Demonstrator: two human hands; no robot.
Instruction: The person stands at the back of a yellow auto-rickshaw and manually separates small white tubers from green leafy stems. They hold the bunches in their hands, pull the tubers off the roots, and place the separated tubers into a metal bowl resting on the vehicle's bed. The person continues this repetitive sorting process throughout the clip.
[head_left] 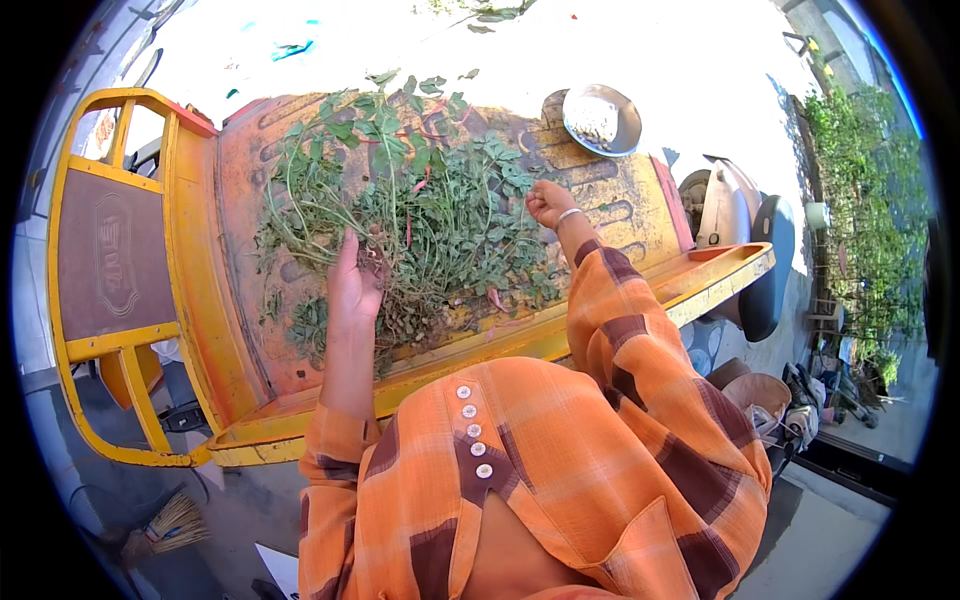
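Plants [470, 205] — bowl [630, 128] near; broom [176, 522] apart

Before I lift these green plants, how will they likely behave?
The plants will probably flop: their thin stems curve over. They may snag, since the stems cross in a tangle. Thin leaves suggest little weight for their bulk.

The left forearm [348, 372] rises from 7 o'clock, pointing close to 12, with the left hand [354, 285] near 9 o'clock, its fingers [350, 248] directed upward and palm turned toward 3; the right arm [640, 340] slants in from 4 o'clock toward 11, and the right hand [549, 203], at 1 o'clock, curls into a loose fist
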